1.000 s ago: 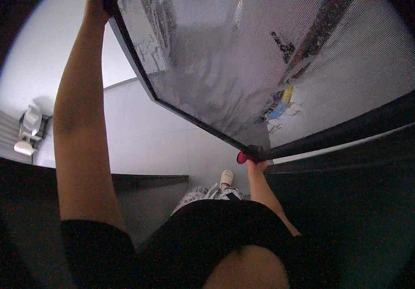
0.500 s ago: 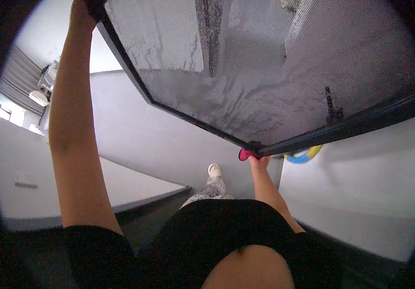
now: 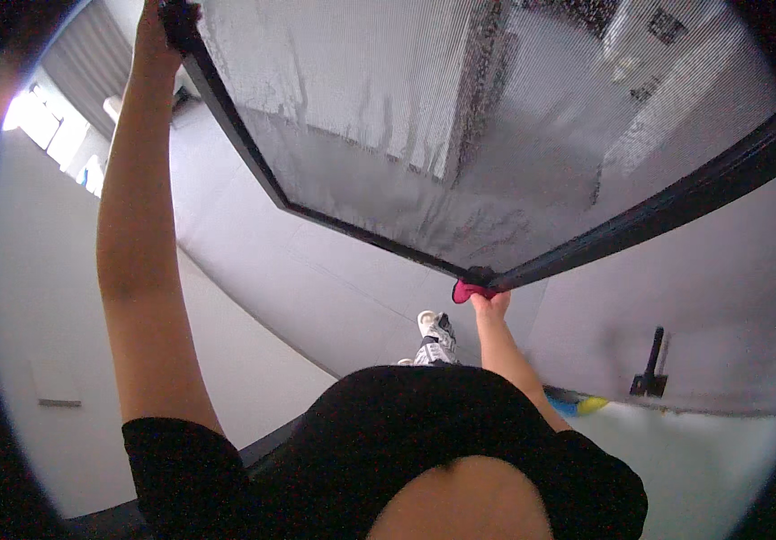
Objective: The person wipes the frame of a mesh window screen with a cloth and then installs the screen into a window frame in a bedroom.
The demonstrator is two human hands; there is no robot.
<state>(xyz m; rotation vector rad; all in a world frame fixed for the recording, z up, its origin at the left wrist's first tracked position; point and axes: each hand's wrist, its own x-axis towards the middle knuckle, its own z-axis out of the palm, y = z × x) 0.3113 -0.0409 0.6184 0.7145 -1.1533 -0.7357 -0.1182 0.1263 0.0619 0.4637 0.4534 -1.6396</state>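
Observation:
A large window screen [image 3: 361,144] of grey mesh in a black frame slants across the upper part of the view, streaked as if wet. At its upper left corner is my left hand [image 3: 161,40], closed on the frame and partly cut off by the picture's edge. My right hand [image 3: 492,303] grips the lower corner from beneath, with a pink cloth [image 3: 467,291] between it and the frame. The fingers of both hands are partly hidden. Blurred shapes of the room show through the mesh.
A black lever handle [image 3: 650,364] sticks out from a grey panel at the right. Beside my right forearm is a blue and yellow object [image 3: 577,403]. White panels [image 3: 73,315] stand on the left, with a bright window [image 3: 43,117] and grey curtain [image 3: 91,63] beyond. My shoe [image 3: 435,322] is on the grey floor.
The surroundings have shifted as I turn, while both hands keep hold of the screen. The lever handle, earlier seen through the mesh, now shows below the frame; the blue and yellow object sits lower.

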